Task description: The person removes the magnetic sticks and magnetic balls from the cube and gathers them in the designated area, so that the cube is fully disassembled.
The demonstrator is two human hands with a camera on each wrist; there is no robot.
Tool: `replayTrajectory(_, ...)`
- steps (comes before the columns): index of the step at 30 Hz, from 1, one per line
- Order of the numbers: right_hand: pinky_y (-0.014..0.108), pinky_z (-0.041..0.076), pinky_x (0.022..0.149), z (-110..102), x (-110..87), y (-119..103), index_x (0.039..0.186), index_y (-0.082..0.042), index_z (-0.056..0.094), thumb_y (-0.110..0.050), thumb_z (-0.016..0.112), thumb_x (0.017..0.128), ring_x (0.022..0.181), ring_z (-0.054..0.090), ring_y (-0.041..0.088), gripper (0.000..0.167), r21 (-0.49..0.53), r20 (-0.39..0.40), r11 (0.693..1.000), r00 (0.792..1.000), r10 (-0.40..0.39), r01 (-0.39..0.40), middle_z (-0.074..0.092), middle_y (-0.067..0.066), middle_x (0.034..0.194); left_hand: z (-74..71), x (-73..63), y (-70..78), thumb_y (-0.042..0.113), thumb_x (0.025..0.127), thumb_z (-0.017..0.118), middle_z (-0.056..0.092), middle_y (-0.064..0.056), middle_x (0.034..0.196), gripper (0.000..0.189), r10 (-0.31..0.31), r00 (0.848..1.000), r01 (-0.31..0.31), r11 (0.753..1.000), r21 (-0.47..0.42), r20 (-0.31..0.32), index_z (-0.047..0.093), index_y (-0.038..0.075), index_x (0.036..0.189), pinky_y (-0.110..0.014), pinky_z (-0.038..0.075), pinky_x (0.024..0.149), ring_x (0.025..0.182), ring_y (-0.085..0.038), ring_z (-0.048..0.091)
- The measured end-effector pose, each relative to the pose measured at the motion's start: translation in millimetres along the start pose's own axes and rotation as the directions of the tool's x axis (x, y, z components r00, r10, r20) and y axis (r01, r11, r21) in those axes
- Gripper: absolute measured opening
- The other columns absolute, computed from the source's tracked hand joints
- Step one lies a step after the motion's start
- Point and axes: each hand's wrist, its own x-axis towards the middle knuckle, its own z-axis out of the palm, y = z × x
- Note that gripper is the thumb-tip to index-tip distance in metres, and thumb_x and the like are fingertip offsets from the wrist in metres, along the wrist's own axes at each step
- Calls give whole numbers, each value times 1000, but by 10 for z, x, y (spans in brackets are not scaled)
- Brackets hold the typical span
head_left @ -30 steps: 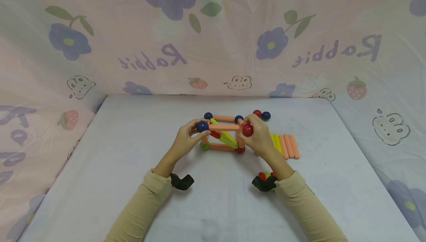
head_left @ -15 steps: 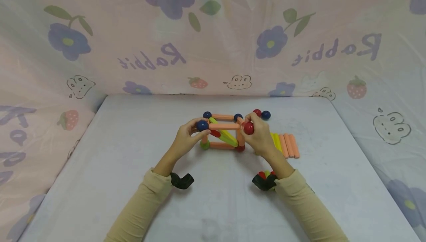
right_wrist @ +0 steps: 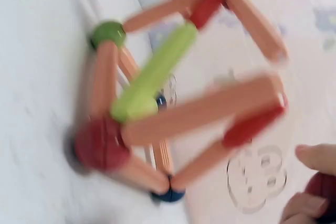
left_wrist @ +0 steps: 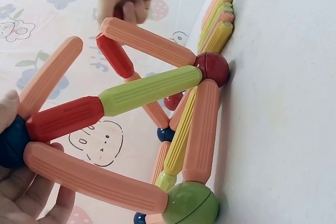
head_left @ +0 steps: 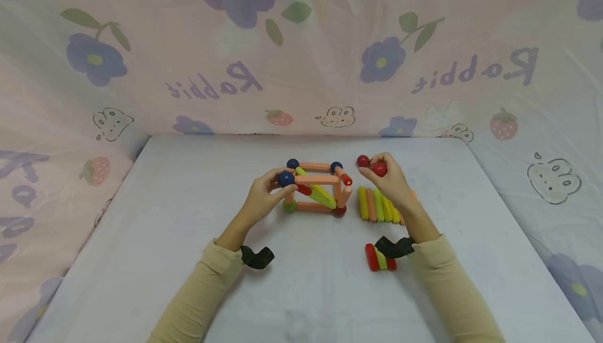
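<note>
My left hand (head_left: 264,196) pinches a dark blue ball (head_left: 286,178) at an upper corner of a magnetic stick-and-ball frame. From that ball an orange stick (head_left: 316,180) reaches right, its far end without a ball. Below, a green ball (left_wrist: 190,203) and a dark red ball (left_wrist: 212,68) sit at the base, joined by an orange stick (left_wrist: 201,132). A red-and-light-green diagonal (left_wrist: 149,88) runs up to the blue ball. My right hand (head_left: 393,183) holds a red ball (head_left: 379,169), apart from the frame. Near it, another orange stick (right_wrist: 205,109) leans against a short red stick (right_wrist: 254,125).
Right of the frame lies a row of yellow, orange and green sticks (head_left: 372,205), partly behind the right forearm. Short red and green sticks (head_left: 371,257) lie nearer. A loose red ball (head_left: 363,161) rests beside the right fingertips. A patterned cloth (head_left: 301,70) hangs behind the table.
My right hand has moved right and away from the frame's upper right corner, taking the red ball along. Stick ends there now show bare. The left hand stays in place.
</note>
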Motion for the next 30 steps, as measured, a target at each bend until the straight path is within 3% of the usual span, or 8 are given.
replayTrajectory(5, 17, 41, 62, -235, 165, 181, 115, 0, 24, -24, 54, 98, 74, 41, 12, 42, -68, 101, 987, 983, 151, -145, 36, 9, 102, -6, -10, 10, 10, 90, 67, 63, -21, 127, 44, -4, 1000, 4, 1000, 12, -7, 54, -5, 129, -40, 53, 100, 114, -32, 62)
replayTrajectory(8, 15, 40, 65, -331, 290, 323, 123, 6, 21, -19, 50, 99, 82, 44, 16, 45, -119, 118, 977, 975, 190, -177, 39, 18, 109, -3, -7, 15, 10, 90, 67, 62, -23, 128, 44, -6, 1000, 6, 1000, 5, -7, 54, -5, 129, -41, 53, 100, 114, -32, 62)
replayTrajectory(11, 11, 41, 68, -388, 437, 454, 132, 10, 24, -15, 50, 98, 96, 47, 24, 50, -163, 103, 966, 971, 217, -198, 39, 29, 126, -4, -4, 7, 10, 90, 67, 60, -25, 129, 44, -8, 1000, 8, 1000, -1, -8, 53, -5, 129, -43, 52, 101, 115, -33, 61)
replayTrajectory(14, 11, 44, 67, -438, 562, 554, 137, 9, 30, -14, 54, 96, 96, 50, 23, 53, -205, 78, 954, 968, 239, -219, 38, 32, 134, -4, -3, -9, 10, 90, 67, 59, -25, 129, 44, -9, 1000, 9, 1000, -4, -9, 53, -5, 129, -42, 52, 102, 115, -33, 61)
replayTrajectory(18, 13, 47, 63, -503, 681, 666, 135, 10, 36, -15, 60, 93, 86, 51, 19, 54, -231, 63, 946, 967, 247, -226, 42, 31, 128, -1, -3, -21, 9, 90, 67, 59, -26, 130, 45, -2, 1000, 2, 1000, -7, -9, 53, -6, 129, -39, 52, 102, 115, -34, 60)
replayTrajectory(24, 12, 43, 62, -528, 770, 770, 133, 10, 41, -12, 62, 90, 100, 49, 28, 52, -244, 56, 935, 959, 278, -257, 46, 32, 129, 10, -1, -20, 8, 90, 67, 58, -27, 131, 43, -4, 1000, 4, 1000, -12, -12, 54, -5, 128, -39, 52, 102, 116, -34, 60)
replayTrajectory(30, 12, 41, 66, -505, 819, 817, 137, 7, 42, -9, 62, 91, 104, 49, 30, 53, -267, 70, 931, 959, 275, -248, 46, 32, 134, 7, -2, -2, 8, 90, 66, 58, -27, 131, 44, -8, 1000, 8, 1000, -15, -12, 53, -6, 129, -41, 51, 102, 117, -35, 60)
